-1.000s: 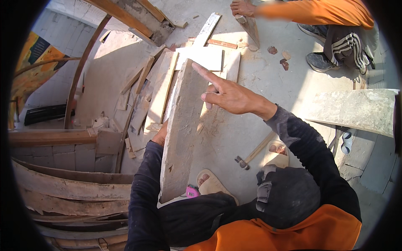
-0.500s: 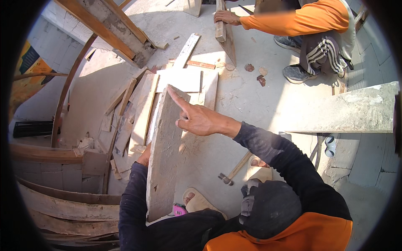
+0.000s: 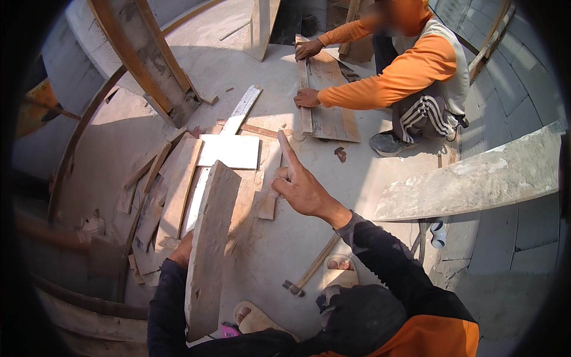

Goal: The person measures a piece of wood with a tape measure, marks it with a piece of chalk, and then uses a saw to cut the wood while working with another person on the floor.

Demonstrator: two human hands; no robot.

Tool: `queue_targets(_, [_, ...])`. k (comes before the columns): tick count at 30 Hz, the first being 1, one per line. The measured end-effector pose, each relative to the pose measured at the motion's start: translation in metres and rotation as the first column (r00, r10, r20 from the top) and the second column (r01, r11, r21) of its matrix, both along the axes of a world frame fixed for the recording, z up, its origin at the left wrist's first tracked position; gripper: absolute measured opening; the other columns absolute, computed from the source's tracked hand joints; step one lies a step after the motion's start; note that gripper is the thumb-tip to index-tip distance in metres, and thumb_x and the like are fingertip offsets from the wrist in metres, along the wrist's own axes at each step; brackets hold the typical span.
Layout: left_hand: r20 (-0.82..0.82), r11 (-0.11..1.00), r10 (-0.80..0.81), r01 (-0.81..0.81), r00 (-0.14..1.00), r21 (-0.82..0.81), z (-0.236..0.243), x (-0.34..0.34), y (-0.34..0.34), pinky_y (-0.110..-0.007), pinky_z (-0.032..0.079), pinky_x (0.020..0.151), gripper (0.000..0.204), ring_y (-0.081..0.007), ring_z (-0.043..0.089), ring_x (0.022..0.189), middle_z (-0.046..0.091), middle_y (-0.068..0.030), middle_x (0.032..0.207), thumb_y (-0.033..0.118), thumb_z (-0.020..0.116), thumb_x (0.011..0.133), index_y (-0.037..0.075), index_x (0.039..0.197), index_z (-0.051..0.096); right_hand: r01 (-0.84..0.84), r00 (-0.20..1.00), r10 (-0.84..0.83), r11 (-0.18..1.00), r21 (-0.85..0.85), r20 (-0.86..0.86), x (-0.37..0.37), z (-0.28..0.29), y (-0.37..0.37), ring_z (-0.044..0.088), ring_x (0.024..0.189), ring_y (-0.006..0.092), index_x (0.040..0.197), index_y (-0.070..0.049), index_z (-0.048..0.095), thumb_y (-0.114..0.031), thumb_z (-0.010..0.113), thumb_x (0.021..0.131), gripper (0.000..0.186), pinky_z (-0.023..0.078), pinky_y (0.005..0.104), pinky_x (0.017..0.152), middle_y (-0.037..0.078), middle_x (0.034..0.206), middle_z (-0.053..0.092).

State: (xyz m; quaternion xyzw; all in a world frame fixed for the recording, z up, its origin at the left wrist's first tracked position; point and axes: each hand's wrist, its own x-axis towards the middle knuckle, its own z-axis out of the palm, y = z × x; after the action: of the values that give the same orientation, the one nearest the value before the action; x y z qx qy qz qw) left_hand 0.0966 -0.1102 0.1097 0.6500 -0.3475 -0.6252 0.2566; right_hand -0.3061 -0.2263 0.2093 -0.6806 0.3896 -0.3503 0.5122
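Note:
A long, grey, cement-stained wooden board [image 3: 208,256] stands tilted in front of me on the left. My left hand [image 3: 181,251] is at its left side, closed on it; the board hides most of the fingers. Right of the board's upper end, my right hand [image 3: 304,189] is raised with nothing in it. Its index finger points away from me, the thumb stands apart, and the other fingers are curled. Below that hand a hammer [image 3: 312,268] lies on the floor beside my sandalled foot [image 3: 340,271]. A pink tape measure [image 3: 229,330] shows by the board's lower end.
Scrap planks [image 3: 178,196] and a white panel [image 3: 229,152] lie ahead on the left. Beyond, a crouching co-worker [image 3: 410,71] has both hands on a plank form [image 3: 330,95]. A wide, cement-covered board [image 3: 476,169] juts in from the right, above a grey pipe fitting [image 3: 438,234].
My right hand has come off the board's top edge, its finger still pointing. The view has shifted. The co-worker's plank form now leans lower, with both hands visible on it.

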Motion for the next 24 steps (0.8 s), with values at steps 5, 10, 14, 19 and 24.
queue_targets(5, [-0.069,0.998,-0.052,0.055,0.996,0.038,-0.007,-0.025,-0.018,-0.033,0.057,0.086,0.052,-0.0157,0.069,0.103,0.074,-0.0063,0.124,0.033,0.065,0.106,-0.002,0.145,0.063,0.374,0.917,-0.348,0.92,0.116,-0.193,-0.057,-0.028,-0.123,0.066,0.075,0.0194,0.171,0.002,-0.005,-0.019,0.055,0.097,0.097,0.054,0.0338,0.078,0.009,0.084,0.072])
queue_targets(10, [-0.004,0.999,0.031,-0.031,1.0,-0.013,0.012,-0.001,0.01,-0.033,0.058,0.087,0.056,-0.0178,0.071,0.102,0.073,-0.0086,0.12,0.038,0.069,0.104,-0.002,0.142,0.062,0.045,0.996,-0.029,0.977,0.208,-0.079,-0.012,-0.028,-0.1,0.06,0.069,0.0079,0.171,-0.003,0.027,-0.025,0.06,0.105,0.077,0.048,0.0248,0.055,0.004,0.084,0.07])
queue_targets(14, [-0.041,0.996,0.075,-0.077,0.996,-0.046,0.028,-0.002,0.015,-0.033,0.059,0.087,0.057,-0.0187,0.071,0.102,0.073,-0.0093,0.118,0.04,0.07,0.102,-0.002,0.14,0.061,-0.231,0.973,0.213,0.896,0.379,0.089,0.015,-0.054,-0.015,0.062,0.07,0.0067,0.153,-0.003,0.059,-0.034,0.062,0.107,0.055,0.049,0.0228,0.057,0.002,0.087,0.07])
queue_targets(19, [-0.184,0.989,0.123,-0.135,0.975,-0.057,0.027,-0.024,0.0,-0.032,0.06,0.086,0.06,-0.0198,0.072,0.101,0.072,-0.0101,0.115,0.043,0.072,0.101,-0.002,0.138,0.06,-0.454,0.871,0.486,0.748,0.484,0.066,0.04,-0.095,0.067,0.069,0.081,0.0128,0.148,0.0,0.061,-0.043,0.062,0.11,0.057,0.055,0.026,0.065,0.007,0.1,0.074])
queue_targets(24, [-0.338,0.981,0.139,-0.176,0.931,-0.083,0.032,-0.041,-0.009,-0.032,0.06,0.086,0.062,-0.021,0.073,0.1,0.071,-0.0109,0.112,0.046,0.073,0.099,-0.002,0.136,0.059,-0.511,0.85,0.498,0.693,0.509,0.175,0.064,-0.085,0.093,0.073,0.09,0.0175,0.149,0.004,0.059,-0.045,0.064,0.11,0.063,0.059,0.029,0.072,0.012,0.111,0.074])
